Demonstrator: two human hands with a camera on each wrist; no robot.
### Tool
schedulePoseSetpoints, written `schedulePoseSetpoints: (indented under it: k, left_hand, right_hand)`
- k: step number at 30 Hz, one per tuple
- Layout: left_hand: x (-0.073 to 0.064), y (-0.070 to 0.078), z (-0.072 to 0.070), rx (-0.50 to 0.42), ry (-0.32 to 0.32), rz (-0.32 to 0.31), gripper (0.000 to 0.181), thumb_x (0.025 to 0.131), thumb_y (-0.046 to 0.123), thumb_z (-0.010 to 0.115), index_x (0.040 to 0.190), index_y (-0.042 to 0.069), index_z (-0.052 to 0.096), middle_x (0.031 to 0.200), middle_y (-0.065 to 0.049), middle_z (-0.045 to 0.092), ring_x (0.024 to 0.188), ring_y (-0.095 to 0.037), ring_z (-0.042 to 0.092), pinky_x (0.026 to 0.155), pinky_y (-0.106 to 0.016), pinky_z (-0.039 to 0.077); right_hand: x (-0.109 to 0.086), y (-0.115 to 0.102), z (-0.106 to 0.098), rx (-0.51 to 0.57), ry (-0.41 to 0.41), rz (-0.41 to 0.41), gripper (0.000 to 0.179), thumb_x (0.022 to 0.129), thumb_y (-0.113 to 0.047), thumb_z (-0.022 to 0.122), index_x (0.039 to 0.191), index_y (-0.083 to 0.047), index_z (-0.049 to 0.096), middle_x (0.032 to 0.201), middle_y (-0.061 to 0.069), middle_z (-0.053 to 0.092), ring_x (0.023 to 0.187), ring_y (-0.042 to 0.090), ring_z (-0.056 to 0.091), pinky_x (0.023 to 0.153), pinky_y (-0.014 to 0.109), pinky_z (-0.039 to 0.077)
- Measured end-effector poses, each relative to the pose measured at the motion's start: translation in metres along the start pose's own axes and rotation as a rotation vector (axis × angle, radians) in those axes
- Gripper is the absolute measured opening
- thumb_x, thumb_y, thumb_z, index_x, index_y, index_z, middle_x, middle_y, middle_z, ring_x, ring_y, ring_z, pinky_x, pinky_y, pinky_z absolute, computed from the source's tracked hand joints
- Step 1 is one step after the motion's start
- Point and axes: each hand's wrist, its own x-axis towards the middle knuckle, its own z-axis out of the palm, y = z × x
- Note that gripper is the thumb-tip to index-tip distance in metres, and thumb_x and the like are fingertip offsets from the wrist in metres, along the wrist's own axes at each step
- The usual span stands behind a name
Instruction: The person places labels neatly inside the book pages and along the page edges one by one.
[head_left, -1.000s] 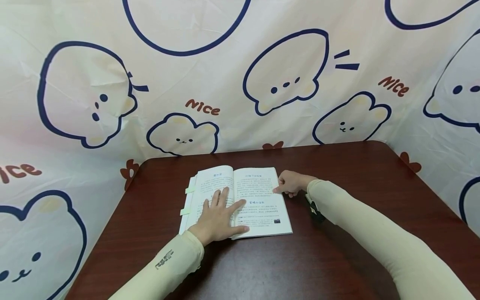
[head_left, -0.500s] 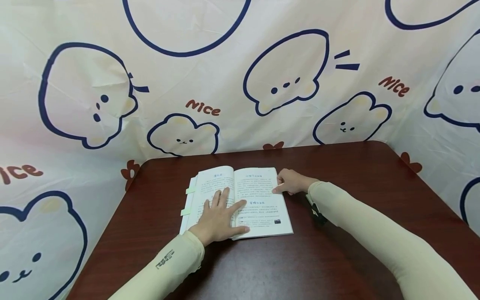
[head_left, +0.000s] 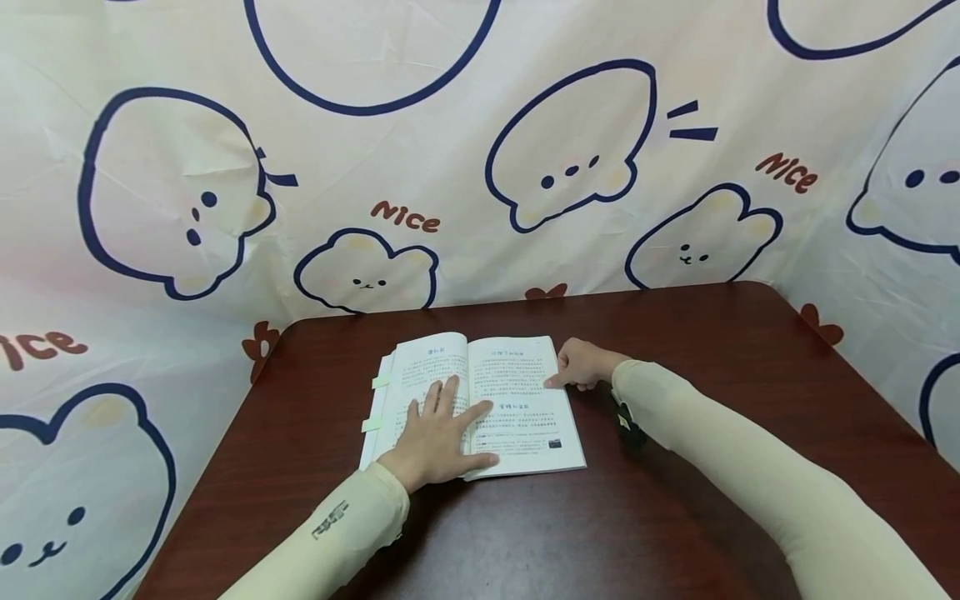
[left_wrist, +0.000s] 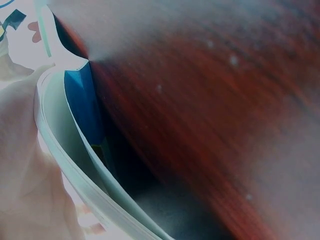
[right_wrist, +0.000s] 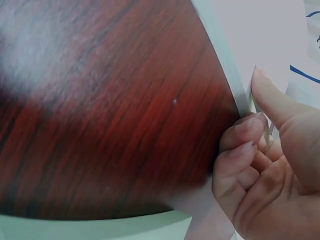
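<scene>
An open book with printed text lies on the table. Two pale green tabs stick out from its left edge. My left hand rests flat across the middle fold with its fingers spread over both pages. At the right page's outer edge, my right hand has its thumb on top and the other fingers curled. The right wrist view shows that hand pinching a thin edge of the book between thumb and fingers; how many sheets it holds, I cannot tell. In the left wrist view the book's lower edge curves, showing a blue cover inside.
The dark red-brown wooden table has rounded far corners. A pale cloth printed with cartoon bears hangs behind it and along both sides. A small black device sits under the right wrist.
Both hands and the book stay practically where they were. The right wrist appears to have turned very slightly.
</scene>
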Motion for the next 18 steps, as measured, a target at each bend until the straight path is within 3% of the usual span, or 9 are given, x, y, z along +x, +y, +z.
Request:
schedulePoseSetpoints:
  k: [18]
  left_hand:
    - [0.001, 0.001, 0.001, -0.008, 0.000, -0.001, 0.081, 0.083, 0.075, 0.062, 0.152, 0.036, 0.045, 0.168, -0.021, 0.016, 0.152, -0.048, 0.019, 0.113, -0.074, 0.025]
  right_hand:
    - [0.010, 0.005, -0.003, -0.024, 0.005, -0.001, 0.039, 0.087, -0.028, 0.081, 0.062, -0.014, 0.055, 0.055, -0.004, 0.050, 0.050, 0.010, 0.046, 0.049, 0.023, 0.037]
